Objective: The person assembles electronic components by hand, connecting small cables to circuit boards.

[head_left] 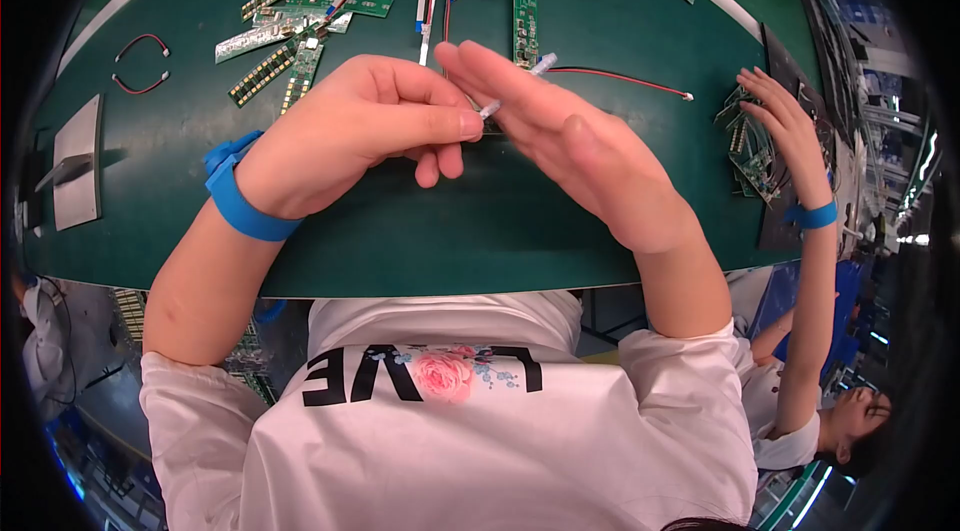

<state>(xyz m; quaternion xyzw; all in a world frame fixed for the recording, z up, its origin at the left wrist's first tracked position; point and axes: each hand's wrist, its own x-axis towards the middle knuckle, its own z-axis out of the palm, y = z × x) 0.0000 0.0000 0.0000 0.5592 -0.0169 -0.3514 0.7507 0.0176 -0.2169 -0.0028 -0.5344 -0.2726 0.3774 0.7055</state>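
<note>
My left hand [385,116] pinches one end of a thin, whitish, see-through strip [490,110] between thumb and forefinger. Beside it, my right hand [585,146] is held flat with its fingers stretched out and tilted toward the left one. Another whitish see-through piece [543,64] shows past the far side of the right fingers; whether it is the same strip, I cannot tell. Just beyond the right fingers lies a narrow green circuit board [525,21]. A red and black wire [625,74] with a small white plug runs rightward from behind that hand.
Several circuit boards, some with rows of yellowish pads [262,76], lie at the left back of the green table [420,241]. Two short wires [142,83] and a metal plate stand [78,166] are farther left. At right, a co-worker's raised hand [785,121] is near piled boards [755,161].
</note>
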